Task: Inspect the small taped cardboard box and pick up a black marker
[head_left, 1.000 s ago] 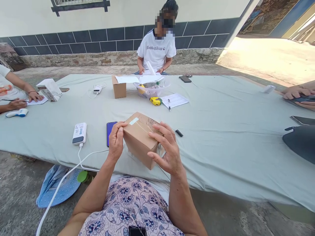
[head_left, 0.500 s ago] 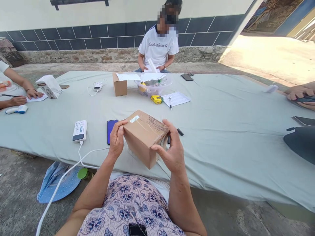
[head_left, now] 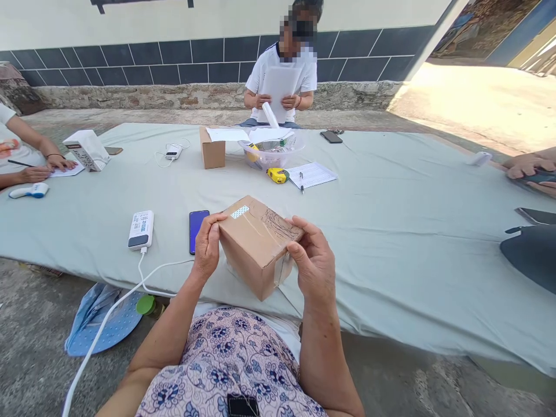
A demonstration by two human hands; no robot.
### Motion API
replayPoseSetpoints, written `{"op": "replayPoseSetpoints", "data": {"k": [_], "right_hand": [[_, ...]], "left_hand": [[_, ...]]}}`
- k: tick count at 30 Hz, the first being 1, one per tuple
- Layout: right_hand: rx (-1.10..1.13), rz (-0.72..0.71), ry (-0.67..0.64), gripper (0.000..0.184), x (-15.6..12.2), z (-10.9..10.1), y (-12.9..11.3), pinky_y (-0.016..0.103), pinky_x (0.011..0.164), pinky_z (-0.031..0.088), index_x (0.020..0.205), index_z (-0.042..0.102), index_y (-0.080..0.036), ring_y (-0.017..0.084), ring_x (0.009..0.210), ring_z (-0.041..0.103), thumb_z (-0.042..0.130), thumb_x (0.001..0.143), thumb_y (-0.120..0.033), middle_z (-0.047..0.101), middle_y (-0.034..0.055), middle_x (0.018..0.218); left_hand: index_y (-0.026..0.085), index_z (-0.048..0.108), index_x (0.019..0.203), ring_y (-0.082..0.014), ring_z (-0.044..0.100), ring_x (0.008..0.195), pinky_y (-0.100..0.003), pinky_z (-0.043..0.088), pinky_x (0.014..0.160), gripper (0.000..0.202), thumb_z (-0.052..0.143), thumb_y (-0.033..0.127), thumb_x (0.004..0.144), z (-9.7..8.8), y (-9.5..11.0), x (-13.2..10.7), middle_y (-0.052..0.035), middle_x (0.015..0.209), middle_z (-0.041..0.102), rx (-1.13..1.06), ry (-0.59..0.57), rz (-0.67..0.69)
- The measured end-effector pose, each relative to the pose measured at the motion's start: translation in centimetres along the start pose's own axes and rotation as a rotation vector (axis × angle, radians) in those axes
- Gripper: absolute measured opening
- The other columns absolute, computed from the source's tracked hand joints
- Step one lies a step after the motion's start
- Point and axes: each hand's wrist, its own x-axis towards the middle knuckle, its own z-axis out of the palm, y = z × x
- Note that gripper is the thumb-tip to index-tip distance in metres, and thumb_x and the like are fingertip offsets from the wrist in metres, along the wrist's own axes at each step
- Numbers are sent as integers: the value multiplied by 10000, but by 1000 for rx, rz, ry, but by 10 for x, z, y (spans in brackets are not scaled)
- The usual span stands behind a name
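A brown cardboard box (head_left: 247, 249) sits tilted at the table's near edge, with scribbled dark lines and a small dotted sticker (head_left: 240, 212) on its top. My left hand (head_left: 207, 248) grips its left corner, thumb and fingers closed on the edge. At the right corner, my right hand (head_left: 316, 260) pinches the box's top edge between thumb and fingers. Clear tape (head_left: 283, 269) shows on the right side below that thumb. Just left of my left hand lies a phone (head_left: 197, 231) with a blue screen.
A white power bank (head_left: 141, 230) with a cable lies to the left. Farther back are a small carton (head_left: 212, 155), a plastic basin (head_left: 284, 160), a yellow tape measure (head_left: 277, 175) and a printed sheet (head_left: 315, 174). People sit opposite and at both sides; a dark cap (head_left: 532, 252) lies right.
My right hand has shifted slightly right, its thumb moving from the box's top to the right edge. The person opposite has raised a stack of paper upright.
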Motion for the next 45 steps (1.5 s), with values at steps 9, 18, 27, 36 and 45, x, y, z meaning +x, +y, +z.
{"op": "replayPoseSetpoints", "data": {"k": [9, 18, 27, 36, 45], "right_hand": [[198, 55, 84, 299, 4, 3, 4, 383, 877, 558, 926, 786, -264, 234, 963, 726, 752, 853, -552, 814, 52, 1009], [98, 33, 173, 304, 2, 1, 15, 385, 899, 560, 986, 769, -256, 214, 962, 719, 675, 921, -538, 799, 51, 1041], [-163, -138, -18, 630, -8, 5, 18, 544, 1202, 413, 1429, 571, -275, 323, 1432, 535, 610, 922, -647, 592, 120, 1510], [-374, -289, -58, 552, -10, 20, 8, 574, 1218, 395, 1461, 551, -298, 321, 1435, 513, 614, 963, -528, 588, 118, 1497], [-338, -228, -78, 526, -3, 18, 22, 538, 1164, 448, 1444, 572, -305, 302, 1388, 558, 585, 974, -541, 620, 102, 1479]], "left_hand": [[243, 710, 1120, -227, 659, 1124, -371, 502, 1001, 390, 443, 517, 1047, -1, -3, -3, -77, 1159, 701, -2, 14, 0], [269, 662, 1179, -235, 631, 1233, -390, 497, 1038, 309, 473, 474, 1047, 2, -2, -5, -81, 1188, 684, 32, -18, 137], [228, 620, 1171, -230, 643, 1162, -385, 495, 1002, 402, 473, 572, 1022, -6, -9, -1, -100, 1204, 667, 146, 134, 61], [228, 587, 1154, -285, 588, 1302, -448, 460, 1073, 454, 589, 630, 942, -4, -7, -4, -142, 1293, 627, 129, 152, 95], [223, 526, 1117, -318, 545, 1413, -504, 436, 1109, 422, 659, 576, 927, -3, -3, -1, -229, 1437, 590, 56, 111, 84]]}}
